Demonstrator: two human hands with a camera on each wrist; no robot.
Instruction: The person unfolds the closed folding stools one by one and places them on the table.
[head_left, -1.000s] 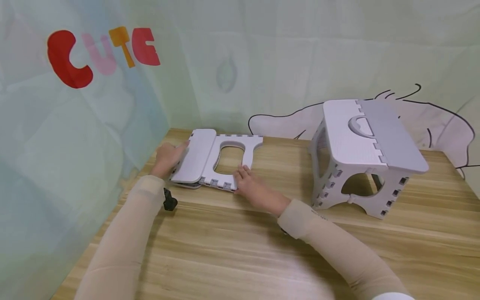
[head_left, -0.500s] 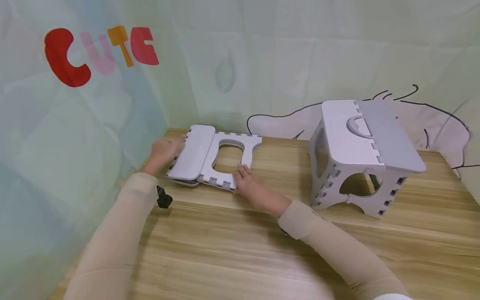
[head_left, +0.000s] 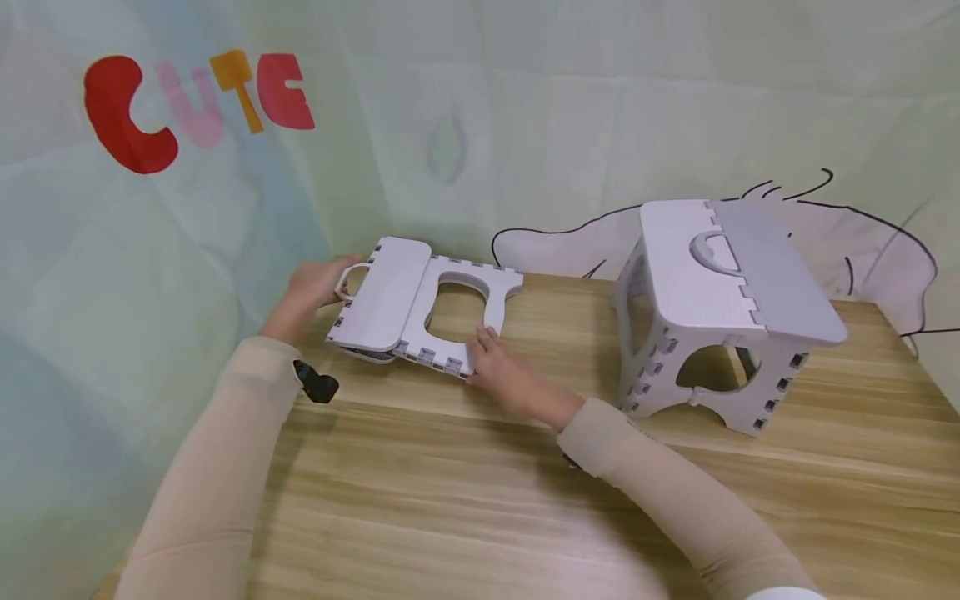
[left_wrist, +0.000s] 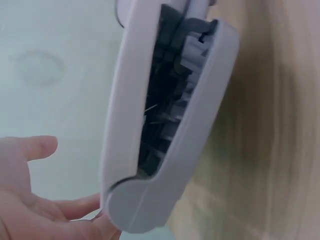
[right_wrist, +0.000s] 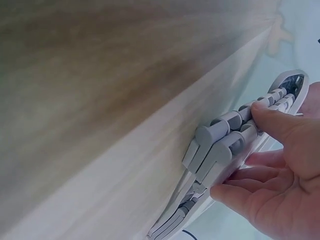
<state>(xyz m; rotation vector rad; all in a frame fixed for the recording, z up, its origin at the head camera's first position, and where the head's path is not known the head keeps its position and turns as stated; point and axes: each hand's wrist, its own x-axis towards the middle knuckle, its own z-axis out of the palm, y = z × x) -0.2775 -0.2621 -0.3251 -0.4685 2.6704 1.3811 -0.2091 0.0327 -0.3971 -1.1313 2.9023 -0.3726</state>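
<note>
A white and grey folding step stool [head_left: 390, 292] lies folded near the back left of the table, its top-panel side tilted up. My left hand [head_left: 311, 287] is at that side, behind the carrying handle [head_left: 343, 282]. In the left wrist view the left thumb [left_wrist: 42, 147] stands apart, and the other fingers reach to the stool's rounded hinge edge [left_wrist: 135, 205]. My right hand [head_left: 506, 375] pinches the near corner of the leg panel, with the thumb [right_wrist: 267, 115] over the hinge knuckles and fingers on the other face.
A second folding step stool [head_left: 697, 275] stands unfolded on the wooden table [head_left: 450, 483], to the right. A printed cloth backdrop [head_left: 555, 150] with the word CUTE runs along the left and back edges.
The left side of the folded stool has risen and tilted. My left hand has shifted left, and the carrying handle now shows sticking out. My right hand has stayed at its corner.
</note>
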